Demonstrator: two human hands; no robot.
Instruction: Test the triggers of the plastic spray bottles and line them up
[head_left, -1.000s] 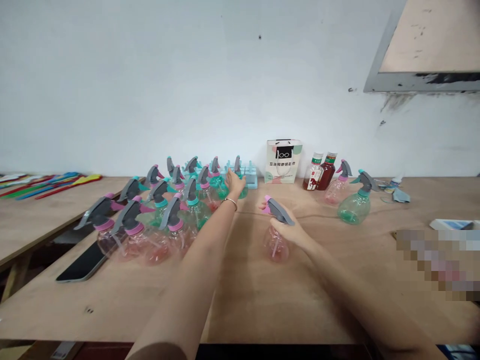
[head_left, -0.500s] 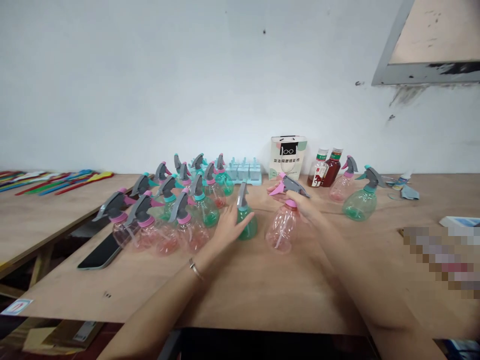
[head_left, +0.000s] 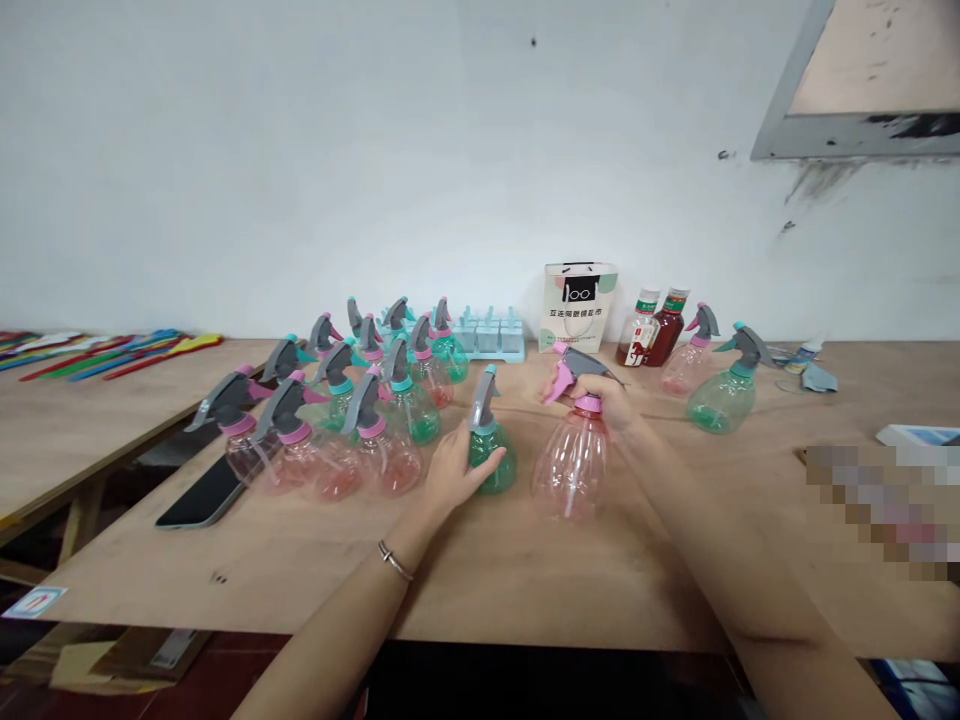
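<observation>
My left hand (head_left: 459,468) is closed around the body of a green spray bottle (head_left: 495,462), which stands upright with its grey and teal trigger head on top. To its right, my right hand (head_left: 609,398) grips the neck and head of a pink spray bottle (head_left: 571,465). Its pink and grey trigger head (head_left: 576,372) points left, and some of my fingers are hidden behind it. Just left of my left hand stands a group of several spray bottles, among them a pink one (head_left: 390,460) and a green one (head_left: 417,412).
A black phone (head_left: 196,500) lies beside the bottle group. Behind are light-blue molds (head_left: 491,338), a paper bag (head_left: 576,312) and two sauce bottles (head_left: 660,335). Another pink spray bottle (head_left: 684,370) and a green one (head_left: 721,402) stand right. Colourful sticks (head_left: 142,355) lie on the left table.
The pink spray bottle in my right hand has come slightly nearer to me, and so has the green one in my left hand. Both hands keep their grip; the view has shifted a little.
</observation>
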